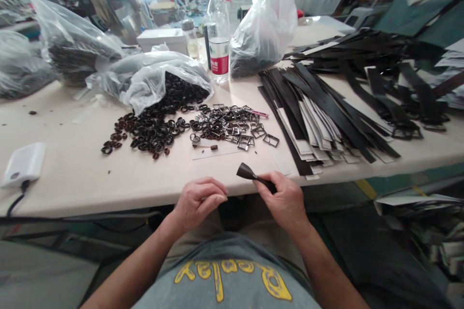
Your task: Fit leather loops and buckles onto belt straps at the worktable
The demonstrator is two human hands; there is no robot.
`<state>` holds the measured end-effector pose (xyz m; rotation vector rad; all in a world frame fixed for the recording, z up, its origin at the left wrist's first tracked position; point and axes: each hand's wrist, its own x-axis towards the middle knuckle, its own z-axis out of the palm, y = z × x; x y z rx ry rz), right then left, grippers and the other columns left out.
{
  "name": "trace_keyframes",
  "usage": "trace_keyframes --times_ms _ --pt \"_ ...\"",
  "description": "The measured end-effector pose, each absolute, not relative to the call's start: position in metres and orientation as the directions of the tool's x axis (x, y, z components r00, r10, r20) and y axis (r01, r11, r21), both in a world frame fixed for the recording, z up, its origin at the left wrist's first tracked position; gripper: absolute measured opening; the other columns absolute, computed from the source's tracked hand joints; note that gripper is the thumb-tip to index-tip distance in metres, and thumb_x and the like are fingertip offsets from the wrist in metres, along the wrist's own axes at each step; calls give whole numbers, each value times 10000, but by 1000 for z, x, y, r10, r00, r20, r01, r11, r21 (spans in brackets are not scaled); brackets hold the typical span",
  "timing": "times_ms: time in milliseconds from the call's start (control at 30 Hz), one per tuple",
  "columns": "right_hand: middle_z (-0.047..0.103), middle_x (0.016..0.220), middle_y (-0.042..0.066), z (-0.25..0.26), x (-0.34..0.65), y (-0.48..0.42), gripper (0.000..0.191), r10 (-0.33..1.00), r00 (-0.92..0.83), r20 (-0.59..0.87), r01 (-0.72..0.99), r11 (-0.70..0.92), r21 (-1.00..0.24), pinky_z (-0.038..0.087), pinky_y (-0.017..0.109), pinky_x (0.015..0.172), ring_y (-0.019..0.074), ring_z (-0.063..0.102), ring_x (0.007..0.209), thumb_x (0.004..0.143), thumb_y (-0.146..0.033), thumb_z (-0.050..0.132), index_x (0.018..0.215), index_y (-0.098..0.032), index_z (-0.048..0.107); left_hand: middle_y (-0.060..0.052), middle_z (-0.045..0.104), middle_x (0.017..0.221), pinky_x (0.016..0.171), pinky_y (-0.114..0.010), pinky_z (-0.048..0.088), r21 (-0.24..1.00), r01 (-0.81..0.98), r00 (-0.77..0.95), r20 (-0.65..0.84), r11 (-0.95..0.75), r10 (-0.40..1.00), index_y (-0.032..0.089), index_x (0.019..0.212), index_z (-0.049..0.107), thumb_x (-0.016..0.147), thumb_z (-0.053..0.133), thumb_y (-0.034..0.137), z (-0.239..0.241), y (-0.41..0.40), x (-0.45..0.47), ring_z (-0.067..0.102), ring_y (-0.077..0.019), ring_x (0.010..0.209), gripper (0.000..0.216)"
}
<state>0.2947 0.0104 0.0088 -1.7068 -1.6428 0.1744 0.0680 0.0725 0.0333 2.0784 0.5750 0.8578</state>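
Note:
At the table's front edge, my right hand (284, 198) is closed around a black belt strap (246, 172). One flared end of the strap points left out of the grip, over the tabletop; where the rest of it runs is hidden. My left hand (199, 201) is a short way to the left, apart from the strap. Its fingers are curled with the thumb against them, and I cannot make out if anything is inside. Beyond both hands lie a heap of metal buckles (244, 130) and a pile of small black belt loops (155, 133).
A stack of black straps (322, 111) with pale undersides covers the table's right. Behind the heaps stand a plastic bottle (219, 43) and a tied white bag (266, 19). A clear bag (145, 77) spills loops. A white device (24, 164) with a cable sits left.

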Motion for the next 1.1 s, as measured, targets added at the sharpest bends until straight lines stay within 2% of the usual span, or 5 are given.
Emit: trace_keyframes --times_ms 267,600,833,967,1100 --pt "717 765 21 -3 311 10 153 890 256 376 784 36 -619 457 305 653 215 685 701 903 -338 633 836 -205 671 -69 747 1040 872 -343 548 615 591 287 445 -522 848 213 963 729 926 567 214 23 139 50 696 -209 956 167" --pt "720 770 30 -3 306 10 179 889 242 389 797 47 -602 468 307 661 219 688 720 918 -359 602 850 -210 674 -138 741 1108 988 -422 499 223 851 396 322 -475 860 163 983 762 853 566 118 20 200 45 650 -295 1079 240" --pt "725 771 38 5 304 12 172 883 239 404 791 64 -608 487 311 661 219 691 715 917 -346 584 854 -213 674 -98 749 971 893 -378 519 566 732 217 333 -379 918 193 758 726 807 649 244 20 196 45 683 -255 938 104" --pt "713 765 35 16 295 19 122 877 231 422 773 99 -627 484 314 666 217 682 727 909 -303 604 844 -216 661 -55 734 831 729 -296 538 979 176 113 81 -100 990 171 718 713 724 772 402 25 169 54 677 -185 772 238" --pt "701 776 32 31 282 29 93 848 213 486 760 168 -627 485 312 706 206 664 750 917 -289 624 855 -225 652 -35 721 762 639 -226 521 955 -188 235 -183 230 954 153 726 720 638 867 420 33 130 74 677 -142 708 317"
